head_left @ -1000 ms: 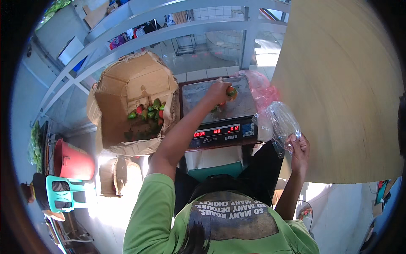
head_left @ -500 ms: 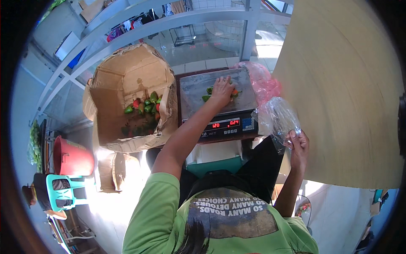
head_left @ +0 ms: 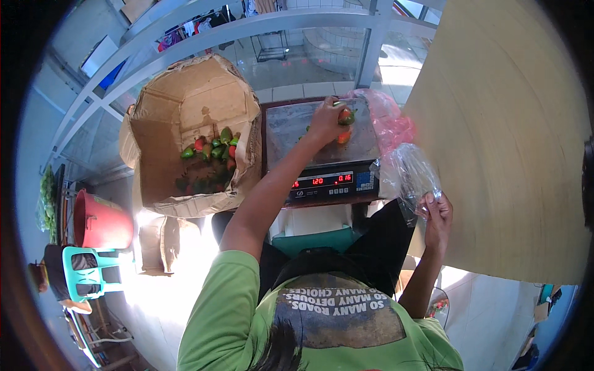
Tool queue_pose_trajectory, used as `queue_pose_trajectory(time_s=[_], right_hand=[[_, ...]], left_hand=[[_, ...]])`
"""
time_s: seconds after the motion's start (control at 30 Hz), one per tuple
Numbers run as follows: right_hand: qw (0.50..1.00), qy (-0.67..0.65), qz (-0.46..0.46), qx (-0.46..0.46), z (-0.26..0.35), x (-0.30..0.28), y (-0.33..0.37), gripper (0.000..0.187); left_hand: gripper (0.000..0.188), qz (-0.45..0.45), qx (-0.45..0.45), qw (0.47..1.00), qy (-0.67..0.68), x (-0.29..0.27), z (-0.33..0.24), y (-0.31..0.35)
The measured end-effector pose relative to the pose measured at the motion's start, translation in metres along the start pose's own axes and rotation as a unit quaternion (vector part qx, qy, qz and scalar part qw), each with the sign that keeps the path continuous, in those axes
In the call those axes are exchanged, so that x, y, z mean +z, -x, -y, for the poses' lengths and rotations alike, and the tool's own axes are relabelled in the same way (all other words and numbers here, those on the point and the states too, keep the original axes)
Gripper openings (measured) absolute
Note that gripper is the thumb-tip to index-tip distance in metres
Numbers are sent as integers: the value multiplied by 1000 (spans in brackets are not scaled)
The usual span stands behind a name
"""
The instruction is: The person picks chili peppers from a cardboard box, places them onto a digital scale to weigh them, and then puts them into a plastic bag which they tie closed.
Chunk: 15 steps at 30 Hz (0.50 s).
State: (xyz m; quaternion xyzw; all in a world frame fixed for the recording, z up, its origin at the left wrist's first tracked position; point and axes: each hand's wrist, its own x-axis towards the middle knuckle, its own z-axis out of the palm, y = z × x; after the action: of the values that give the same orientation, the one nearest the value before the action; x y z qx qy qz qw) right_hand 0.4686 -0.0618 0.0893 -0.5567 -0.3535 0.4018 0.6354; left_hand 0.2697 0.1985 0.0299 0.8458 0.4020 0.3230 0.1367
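Note:
Over the metal pan of a digital scale (head_left: 288, 133), my left hand (head_left: 328, 122) is closed round a green-and-red pepper (head_left: 348, 116). An orange-red pepper (head_left: 344, 135) shows just below my fingers; whether it is also gripped I cannot make out. A bit of green peeks out on the other side of the hand, mostly hidden. My right hand (head_left: 436, 213) pinches a clear plastic bag (head_left: 408, 173), which hangs beside the scale's right edge. Left of the scale, an open cardboard box (head_left: 158, 142) holds several green and red peppers (head_left: 216, 148).
Pink plastic bags (head_left: 390, 123) lie at the scale's far right corner. A tall curved wooden panel (head_left: 501, 136) stands close on the right, a metal-framed glass partition (head_left: 309, 25) behind. On the left are a red bucket (head_left: 102, 222) and a person on a turquoise chair (head_left: 74, 255).
My left hand has closed on a pepper and lifted slightly from the pan, where it was reaching down over the peppers. The scale's lit reading has changed. My right hand stays on the bag.

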Motion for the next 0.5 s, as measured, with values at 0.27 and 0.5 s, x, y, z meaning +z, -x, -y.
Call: queue_pose_trajectory(time_s=[0.27,0.5], right_hand=[[1000,0,-2,-8,3,6,1,19],[999,-8,42,-9,-2,-4,0,16]], left_hand=[[51,-18,-29,995,91,-18,3,-4],[58,57,-41,993,96,-15,23,-21]])
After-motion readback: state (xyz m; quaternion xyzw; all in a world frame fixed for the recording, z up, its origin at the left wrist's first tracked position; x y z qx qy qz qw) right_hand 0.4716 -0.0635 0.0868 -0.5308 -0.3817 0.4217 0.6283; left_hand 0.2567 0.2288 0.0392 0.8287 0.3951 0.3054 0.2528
